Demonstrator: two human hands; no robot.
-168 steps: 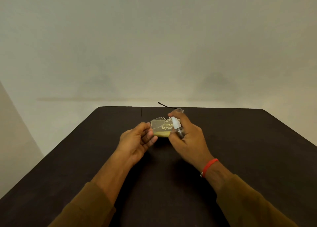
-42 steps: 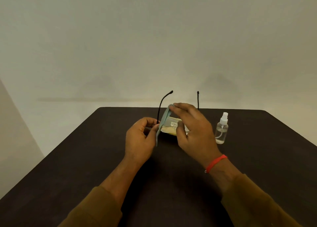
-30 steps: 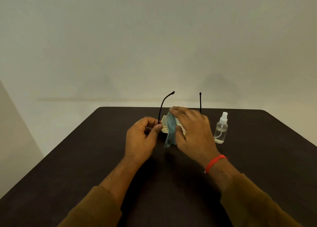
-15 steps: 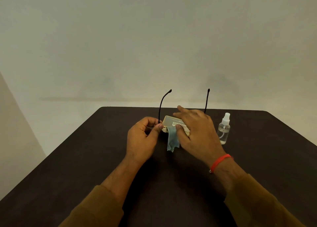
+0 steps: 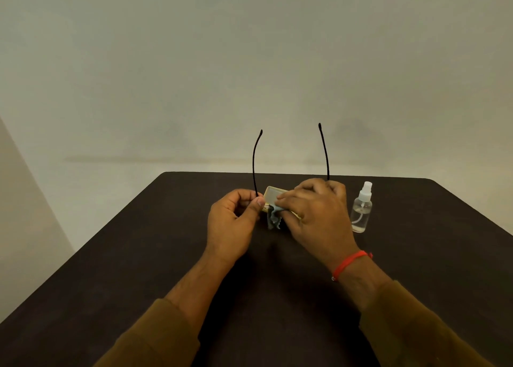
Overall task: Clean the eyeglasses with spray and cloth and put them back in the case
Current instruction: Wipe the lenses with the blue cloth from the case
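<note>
The eyeglasses are held above the dark table, their two thin black temples pointing up and away. My left hand pinches the frame at the left hinge. My right hand covers the lenses and presses a light blue cloth against them; the cloth's end hangs down between my hands. The pale case lies on the table just behind my hands, mostly hidden. A small clear spray bottle with a white nozzle stands upright to the right of my right hand.
The table's far edge runs just behind the case and the bottle. A plain pale wall rises beyond it. A red thread band circles my right wrist.
The spray bottle left my right hand and now stands on the table. My right hand took up the blue cloth and moves it over the lenses. The temples have tilted further upright.
</note>
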